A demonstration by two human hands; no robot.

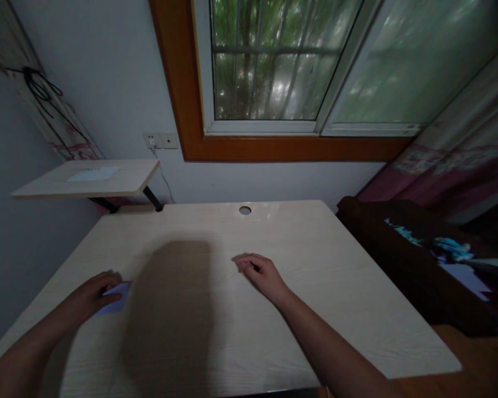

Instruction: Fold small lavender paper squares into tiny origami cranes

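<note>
- Your left hand (98, 294) is holding the purple paper (113, 307) at the left part of the table (323, 254); the fingers are curling half closed, with the thumb lying across the paper's face. The part under your hand is staying out of sight.
- Your right hand (262, 273) is resting near the middle of the tabletop, well apart from the paper; its fingers are curling in loosely with a small gap beside the thumb, and nothing is showing in their hold. You cannot tell whether the fingertips are meeting.
- To your right, a dark brown piece of furniture (377, 228) is standing beside the table, with blue-green things (452, 249) and a pale sheet (467, 279) lying there; you cannot tell whether it is enclosing them or only bearing them.
- A round hole (245, 210) is opening near the table's far edge.
- A shelf (139, 170) is standing on black legs (151, 198) over the far left corner, bearing a white sheet (93, 173) and blocking some of the wall behind.
- A white cord (166, 179) is hanging from the wall socket (151, 140).
- A broad shadow (174, 309) is darkening the tabletop between your hands.
- Beyond the table, a window (265, 83) is sitting in a brown frame (294, 148), with a curtain (473, 138) hanging at its right.
</note>
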